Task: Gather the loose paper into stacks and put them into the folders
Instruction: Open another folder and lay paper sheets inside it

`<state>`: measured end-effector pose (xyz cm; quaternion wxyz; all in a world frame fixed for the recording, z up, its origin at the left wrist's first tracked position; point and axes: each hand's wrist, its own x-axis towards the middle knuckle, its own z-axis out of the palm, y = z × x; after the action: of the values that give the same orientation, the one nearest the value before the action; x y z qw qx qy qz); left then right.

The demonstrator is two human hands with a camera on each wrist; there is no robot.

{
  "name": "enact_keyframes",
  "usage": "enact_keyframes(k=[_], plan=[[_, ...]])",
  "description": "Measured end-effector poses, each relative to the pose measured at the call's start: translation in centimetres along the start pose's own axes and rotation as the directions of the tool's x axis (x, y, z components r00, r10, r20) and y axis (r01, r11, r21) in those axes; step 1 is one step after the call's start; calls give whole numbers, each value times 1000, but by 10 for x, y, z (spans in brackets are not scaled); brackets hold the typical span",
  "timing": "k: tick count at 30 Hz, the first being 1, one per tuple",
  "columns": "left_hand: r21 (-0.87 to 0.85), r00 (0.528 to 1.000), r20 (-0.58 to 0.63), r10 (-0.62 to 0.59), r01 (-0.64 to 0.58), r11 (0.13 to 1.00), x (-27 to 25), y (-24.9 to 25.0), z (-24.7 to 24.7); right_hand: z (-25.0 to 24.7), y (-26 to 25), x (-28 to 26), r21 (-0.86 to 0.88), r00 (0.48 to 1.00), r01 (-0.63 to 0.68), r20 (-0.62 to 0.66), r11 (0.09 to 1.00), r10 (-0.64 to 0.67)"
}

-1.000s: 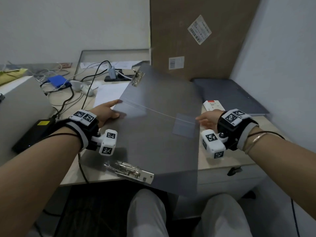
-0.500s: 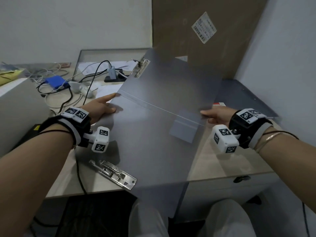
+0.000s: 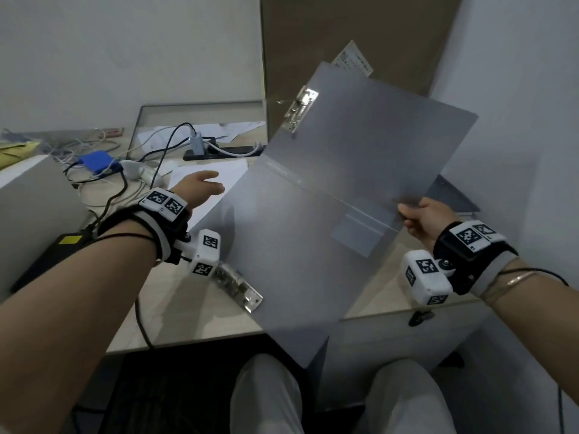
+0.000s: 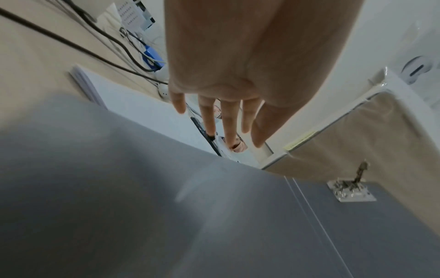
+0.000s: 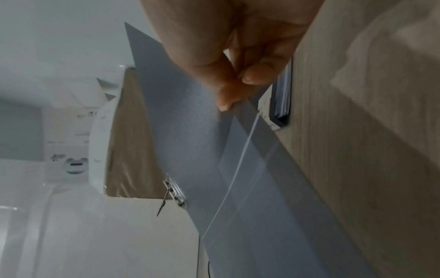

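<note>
An open grey folder (image 3: 313, 214) with metal clips is lifted and tilted above the desk, its far half raised toward the wall. My right hand (image 3: 416, 217) pinches its right edge at the fold, thumb and fingers (image 5: 228, 82) clamped on the grey cover (image 5: 190, 150). My left hand (image 3: 200, 186) hovers free with fingers (image 4: 226, 120) straight over a stack of white paper (image 3: 216, 180) on the desk, left of the folder (image 4: 166, 206). The same paper stack (image 4: 133, 107) lies partly under the folder's near half.
Cables, a blue box (image 3: 98, 161) and a power strip (image 3: 219, 150) crowd the back left of the desk. Another dark folder (image 3: 451, 195) lies at the right by the wall. A large brown cardboard panel (image 3: 344, 42) leans behind. A grey box (image 3: 31, 214) stands left.
My right hand has raised the folder and tipped it to the right. My left hand has let go of its left edge and moved out over the paper.
</note>
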<state>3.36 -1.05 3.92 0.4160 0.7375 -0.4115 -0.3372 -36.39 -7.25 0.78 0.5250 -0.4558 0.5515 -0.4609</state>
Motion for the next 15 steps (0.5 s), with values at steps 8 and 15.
enact_keyframes(k=[8, 15], plan=[[11, 968, -124, -219, 222, 975, -37, -30, 12, -13, 19, -26, 177, 981, -54, -174, 983, 86], [-249, 930, 131, -343, 366, 897, -81, -44, 45, -6, 40, -67, 232, 949, -103, -269, 967, 166]])
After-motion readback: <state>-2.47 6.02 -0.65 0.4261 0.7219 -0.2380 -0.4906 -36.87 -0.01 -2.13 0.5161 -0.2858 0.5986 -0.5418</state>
